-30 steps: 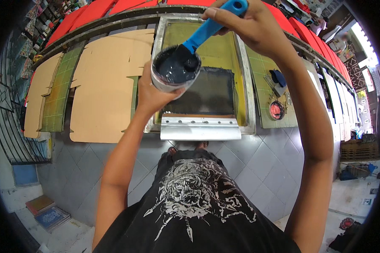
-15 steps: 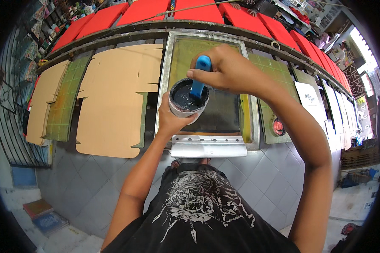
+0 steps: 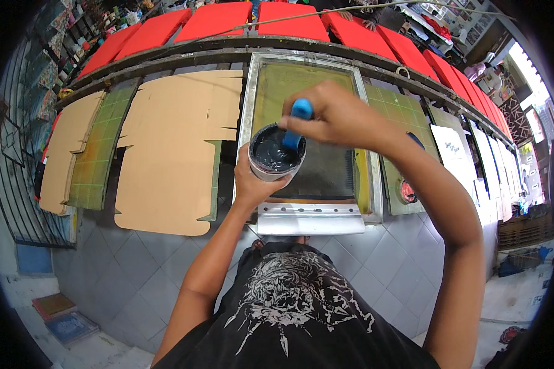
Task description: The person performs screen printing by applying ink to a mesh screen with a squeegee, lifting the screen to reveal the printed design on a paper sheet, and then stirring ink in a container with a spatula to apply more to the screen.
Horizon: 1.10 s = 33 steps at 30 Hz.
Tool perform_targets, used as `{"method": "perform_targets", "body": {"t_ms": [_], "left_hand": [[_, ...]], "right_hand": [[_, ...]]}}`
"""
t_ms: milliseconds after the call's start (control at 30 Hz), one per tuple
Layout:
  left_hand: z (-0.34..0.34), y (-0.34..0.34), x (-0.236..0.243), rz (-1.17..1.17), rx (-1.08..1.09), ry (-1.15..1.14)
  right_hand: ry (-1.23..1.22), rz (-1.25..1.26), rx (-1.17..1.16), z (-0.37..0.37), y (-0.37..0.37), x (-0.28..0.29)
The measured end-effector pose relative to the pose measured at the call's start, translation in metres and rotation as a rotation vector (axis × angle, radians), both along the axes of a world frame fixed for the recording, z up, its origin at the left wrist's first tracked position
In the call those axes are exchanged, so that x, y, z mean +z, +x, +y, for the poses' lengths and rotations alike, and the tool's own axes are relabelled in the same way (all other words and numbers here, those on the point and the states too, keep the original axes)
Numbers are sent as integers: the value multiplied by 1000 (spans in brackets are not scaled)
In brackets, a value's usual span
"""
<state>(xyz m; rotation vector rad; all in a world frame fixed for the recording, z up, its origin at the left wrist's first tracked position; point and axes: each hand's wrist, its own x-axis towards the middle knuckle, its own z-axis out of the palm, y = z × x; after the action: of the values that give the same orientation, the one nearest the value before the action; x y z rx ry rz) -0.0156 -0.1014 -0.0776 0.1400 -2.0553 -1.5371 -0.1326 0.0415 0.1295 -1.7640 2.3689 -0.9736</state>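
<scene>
head-worn fisheye view, facing down

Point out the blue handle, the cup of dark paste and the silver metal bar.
Blue handle (image 3: pixel 293 139), head view: its lower stretch.
Cup (image 3: pixel 267 174), head view: its pale outer wall, below the rim.
Metal bar (image 3: pixel 311 226), head view: its broad face, below the holes.

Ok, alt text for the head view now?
Left hand holds a tub of dark paste; right hand grips a blue-handled tool dipped in it, over a framed screen. A silver bar lies across the screen's near end.
</scene>
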Motion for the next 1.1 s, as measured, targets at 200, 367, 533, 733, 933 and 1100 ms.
{"method": "perform_targets", "body": {"t_ms": [200,367,533,733,933,1100], "left_hand": [[-2,8,-1,19,-14,32],[-2,15,-1,-3,-1,16],[-2,18,-2,9,40,-12],[-6,18,-11,69,63,-70],[-12,17,-14,73,65,-68],[-15,17,-24,78,80,-53]], "right_hand": [[-12,73,21,1,4,6],[-25,-165,-110,-3,23,26],[59,-58,11,-9,20,1],[51,-2,4,-10,21,-12],[171,37,-58,-9,18,-11],[-170,-175,-91,0,13,-15]]}}
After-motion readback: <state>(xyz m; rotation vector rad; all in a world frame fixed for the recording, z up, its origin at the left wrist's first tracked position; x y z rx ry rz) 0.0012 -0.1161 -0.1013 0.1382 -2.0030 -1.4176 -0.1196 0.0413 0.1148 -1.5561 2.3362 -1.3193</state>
